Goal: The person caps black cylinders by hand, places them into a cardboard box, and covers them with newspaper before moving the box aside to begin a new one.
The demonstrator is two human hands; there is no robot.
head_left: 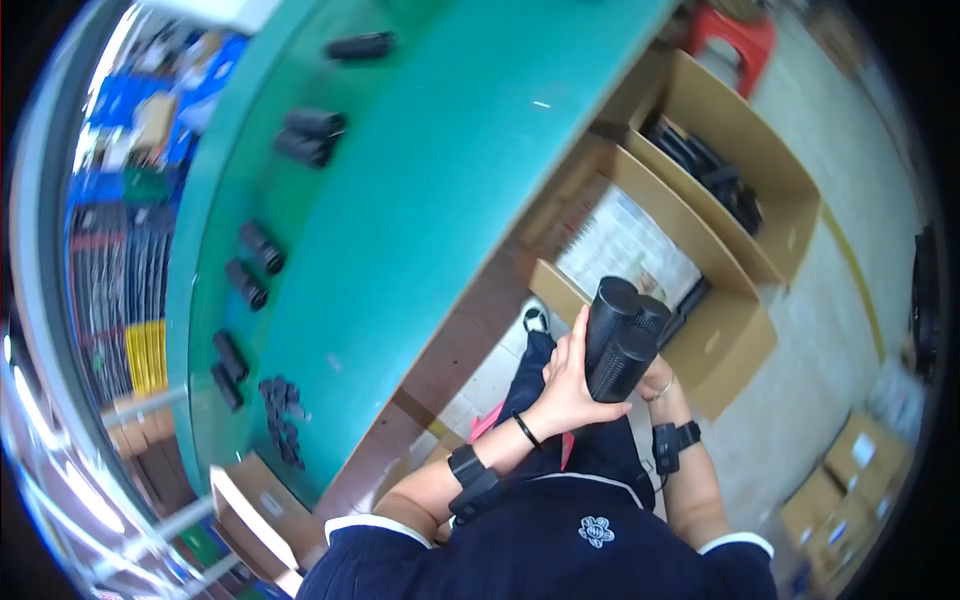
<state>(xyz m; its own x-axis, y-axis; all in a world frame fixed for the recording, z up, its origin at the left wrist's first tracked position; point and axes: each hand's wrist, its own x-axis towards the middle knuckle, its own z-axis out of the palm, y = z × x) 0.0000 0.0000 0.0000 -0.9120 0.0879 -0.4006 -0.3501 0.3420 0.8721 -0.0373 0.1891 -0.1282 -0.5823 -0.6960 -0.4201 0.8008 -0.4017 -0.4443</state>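
A bundle of three black cylinders [622, 345] with small perforations is up in front of me, over the near edge of an open cardboard box [715, 365]. My left hand [572, 385] is closed round their left side, thumb along the bottom. On the right, my right hand [655, 381] supports them from behind; most of its fingers are hidden by the cylinders. Inside the box lie a printed whitish sheet [625, 240] and some black pieces [688, 308] against the right wall, partly covered by what I hold.
A second cardboard box [795, 205] behind holds several black cylinders [705, 170]. Along the left of the green table [400, 220] lie more black cylinders [247, 283] and a cluster of small black parts [282, 420]. A red stool [735, 45] stands far right; cartons [850, 480] sit lower right.
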